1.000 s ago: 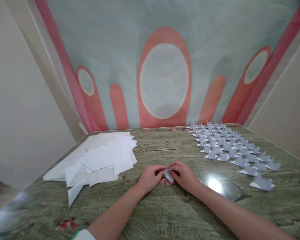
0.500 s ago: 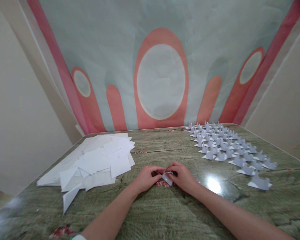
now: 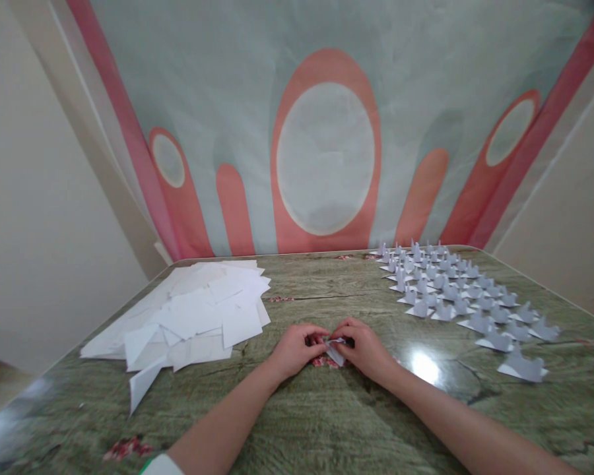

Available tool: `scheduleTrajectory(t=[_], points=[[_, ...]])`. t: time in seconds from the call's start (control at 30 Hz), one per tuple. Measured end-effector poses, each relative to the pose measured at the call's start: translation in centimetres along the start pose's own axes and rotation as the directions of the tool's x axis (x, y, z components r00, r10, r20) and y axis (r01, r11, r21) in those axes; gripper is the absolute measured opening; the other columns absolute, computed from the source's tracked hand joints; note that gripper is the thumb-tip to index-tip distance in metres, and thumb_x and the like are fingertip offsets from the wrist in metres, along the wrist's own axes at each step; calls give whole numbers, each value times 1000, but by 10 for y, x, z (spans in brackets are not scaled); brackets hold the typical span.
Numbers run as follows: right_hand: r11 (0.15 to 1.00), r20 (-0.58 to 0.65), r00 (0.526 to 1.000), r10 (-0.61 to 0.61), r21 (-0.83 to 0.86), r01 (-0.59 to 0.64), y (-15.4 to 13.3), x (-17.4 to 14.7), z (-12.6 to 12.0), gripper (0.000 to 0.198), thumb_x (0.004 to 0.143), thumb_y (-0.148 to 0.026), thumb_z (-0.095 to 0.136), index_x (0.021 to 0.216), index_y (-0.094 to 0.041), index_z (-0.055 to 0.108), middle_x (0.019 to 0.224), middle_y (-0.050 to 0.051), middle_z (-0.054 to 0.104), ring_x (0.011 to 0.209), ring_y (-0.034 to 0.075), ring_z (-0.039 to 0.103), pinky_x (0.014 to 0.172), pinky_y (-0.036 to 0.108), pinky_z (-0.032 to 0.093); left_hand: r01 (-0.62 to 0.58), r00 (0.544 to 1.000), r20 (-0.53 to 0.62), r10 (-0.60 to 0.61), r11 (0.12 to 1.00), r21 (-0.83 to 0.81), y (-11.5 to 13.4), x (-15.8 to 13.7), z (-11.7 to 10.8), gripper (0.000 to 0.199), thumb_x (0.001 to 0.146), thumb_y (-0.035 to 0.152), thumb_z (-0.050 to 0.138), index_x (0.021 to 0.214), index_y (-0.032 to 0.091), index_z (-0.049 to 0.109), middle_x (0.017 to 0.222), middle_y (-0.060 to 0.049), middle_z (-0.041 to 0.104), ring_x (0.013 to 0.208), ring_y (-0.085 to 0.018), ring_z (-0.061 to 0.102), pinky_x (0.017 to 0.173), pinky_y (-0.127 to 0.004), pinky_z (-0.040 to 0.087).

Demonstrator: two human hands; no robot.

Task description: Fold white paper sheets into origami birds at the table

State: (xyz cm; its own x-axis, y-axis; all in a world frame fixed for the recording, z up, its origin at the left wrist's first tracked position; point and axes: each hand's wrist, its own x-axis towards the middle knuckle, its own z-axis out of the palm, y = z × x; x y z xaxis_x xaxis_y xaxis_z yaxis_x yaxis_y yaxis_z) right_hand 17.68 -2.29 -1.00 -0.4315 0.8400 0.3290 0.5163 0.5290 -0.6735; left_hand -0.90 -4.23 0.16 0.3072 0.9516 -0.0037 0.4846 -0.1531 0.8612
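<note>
A small folded piece of white paper [image 3: 335, 354] is pinched between my two hands, low over the middle of the table. My left hand [image 3: 301, 348] grips its left side with thumb and fingers. From the right, my right hand [image 3: 362, 346] holds the other side between thumb and forefinger. The fingers cover much of the paper, so its full folded shape is hidden. To the right stand several rows of small folded paper figures [image 3: 444, 311], each with upright points and a flat base.
A loose, overlapping pile of white paper sheets [image 3: 193, 316] lies on the left. The wood-patterned table [image 3: 297, 422] has a far edge against a wall hanging [image 3: 252, 79] with red and pale shapes. Lamp glare shines right of my right hand.
The view has shifted slightly, so the table's contents sit a little differently in frame. Both hands keep hold of the folded paper, with small finger movements around it.
</note>
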Motion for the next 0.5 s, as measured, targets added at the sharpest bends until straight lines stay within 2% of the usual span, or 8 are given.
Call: scheduleTrajectory(t=[0.33, 0.5], points=[[1000, 21, 1000, 10, 13, -10, 2, 2, 1, 13, 76, -17, 59, 78, -21, 71, 78, 3, 60, 77, 16, 55, 72, 27, 42, -41, 999, 23, 40, 999, 21, 4, 0, 0, 25, 75, 23, 59, 99, 17, 65, 75, -1, 65, 55, -10, 58, 56, -20, 46], [999, 33, 999, 19, 27, -20, 4, 3, 2, 13, 74, -15, 60, 77, -21, 70, 78, 3, 60, 76, 16, 55, 71, 26, 41, -50, 999, -11, 52, 995, 85, 1, 1, -1, 25, 77, 23, 56, 100, 21, 66, 84, -1, 68, 69, -14, 60, 65, -22, 45]])
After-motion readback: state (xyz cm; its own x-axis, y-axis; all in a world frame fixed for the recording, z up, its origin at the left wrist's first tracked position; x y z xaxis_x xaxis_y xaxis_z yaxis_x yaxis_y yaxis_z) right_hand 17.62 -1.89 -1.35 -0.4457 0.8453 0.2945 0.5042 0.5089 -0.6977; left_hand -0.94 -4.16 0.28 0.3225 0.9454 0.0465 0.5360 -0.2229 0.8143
